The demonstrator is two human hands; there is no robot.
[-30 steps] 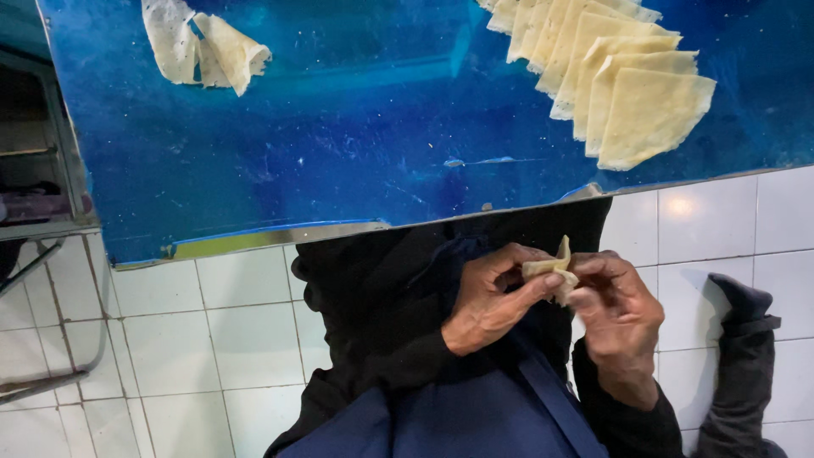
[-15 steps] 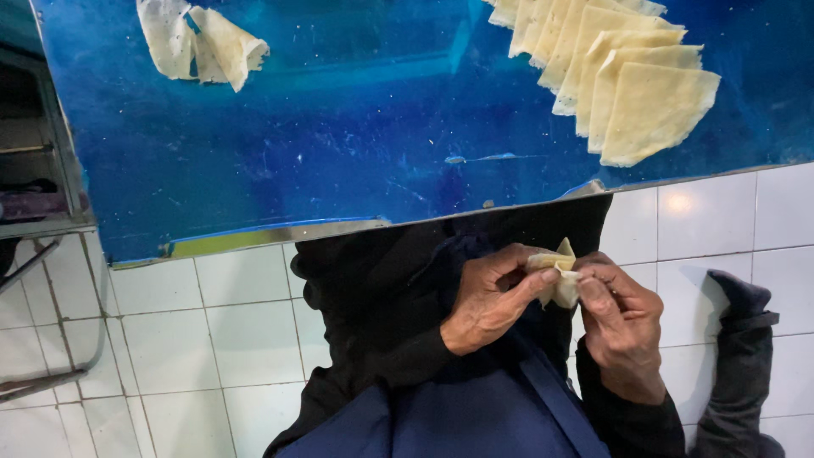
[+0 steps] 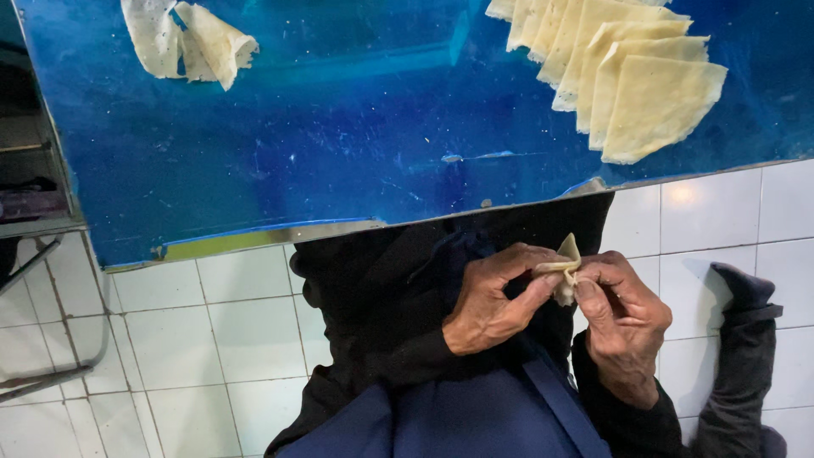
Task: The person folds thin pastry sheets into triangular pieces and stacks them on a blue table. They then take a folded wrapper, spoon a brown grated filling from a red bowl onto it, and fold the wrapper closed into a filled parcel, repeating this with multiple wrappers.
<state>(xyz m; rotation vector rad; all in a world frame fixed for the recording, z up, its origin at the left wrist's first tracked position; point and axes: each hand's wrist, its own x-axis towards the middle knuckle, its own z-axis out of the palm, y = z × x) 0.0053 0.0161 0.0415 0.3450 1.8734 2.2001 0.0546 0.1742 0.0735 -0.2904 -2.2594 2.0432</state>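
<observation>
**Both hands pinched on 1 little dough piece, lower right of frame**

Hard to see a lot here tbh. The row of pale triangular pastry sheets (image 3: 627,76) is cut off by the top edge at upper right, so I can't count them properly. Same for the crumpled dough scraps (image 3: 191,42) at upper left, clipped at the top. Both lie on the blue tabletop (image 3: 356,144). The small folded dough piece (image 3: 563,270) is mostly covered by fingers, so its exact shape is anyone's guess.

Left hand (image 3: 492,297) is curled, thumb and fingertips closed onto the left side of the piece. Right hand (image 3: 623,318) is pinched on its right side, fingers bent in tight. The 2 hands sit close together, meeting at the dough, held below the table edge over the dark clothing and blue apron (image 3: 458,416). White floor tiles (image 3: 220,339) show at lower left.
</observation>
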